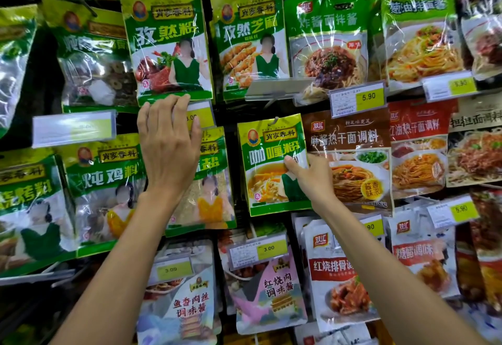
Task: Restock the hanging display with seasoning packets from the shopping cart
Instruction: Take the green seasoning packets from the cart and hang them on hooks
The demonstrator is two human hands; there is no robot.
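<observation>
My left hand rests flat-fingered at nine o'clock, while my right hand pinches a curry packet at centre, seemingly already hooked; remaining stock unseen.

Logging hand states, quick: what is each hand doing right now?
Left hand: open, at the bottom edge of the cumin packet.
Right hand: pinching the curry packet.

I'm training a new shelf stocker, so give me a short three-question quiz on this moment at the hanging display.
1. Which hand pinches the yellow-green curry packet? A) left hand B) right hand
2. True or false: the left hand carries a packet.
3. Fill in: the price tag just below the curry packet reads ___.
Key: 1 B; 2 false, its fingers lie straight against the display; 3 3.00.
</observation>
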